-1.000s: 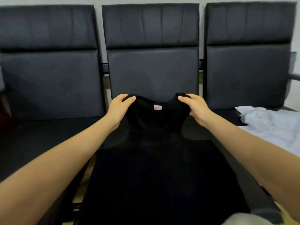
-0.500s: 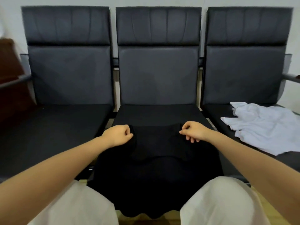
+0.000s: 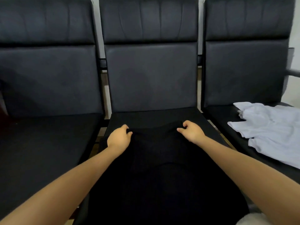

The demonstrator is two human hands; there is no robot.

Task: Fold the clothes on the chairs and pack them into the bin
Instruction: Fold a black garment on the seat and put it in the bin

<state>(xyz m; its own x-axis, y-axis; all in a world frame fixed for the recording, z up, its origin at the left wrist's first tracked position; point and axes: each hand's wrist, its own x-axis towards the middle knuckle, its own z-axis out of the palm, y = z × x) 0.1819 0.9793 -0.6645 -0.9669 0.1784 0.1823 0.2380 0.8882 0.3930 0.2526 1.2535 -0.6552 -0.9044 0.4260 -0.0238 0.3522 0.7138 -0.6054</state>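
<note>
A black sleeveless top [image 3: 159,168] lies spread over the seat of the middle chair [image 3: 151,75], its lower part hanging toward me. My left hand [image 3: 119,138] pinches the top's far left corner. My right hand [image 3: 191,131] pinches the far right corner. Both hands sit low on the seat, about a shoulder's width apart. A white garment [image 3: 269,132] lies crumpled on the seat of the right chair [image 3: 243,73]. No bin is in view.
Three dark padded chairs stand side by side against a pale wall. The left chair [image 3: 47,78] has a bare seat. A metal armrest [image 3: 293,73] juts out at the far right. Narrow gaps between seats show a wooden floor.
The black top went from held up in front of the backrest to lying down on the middle seat. Both hands moved down and forward with its upper corners.
</note>
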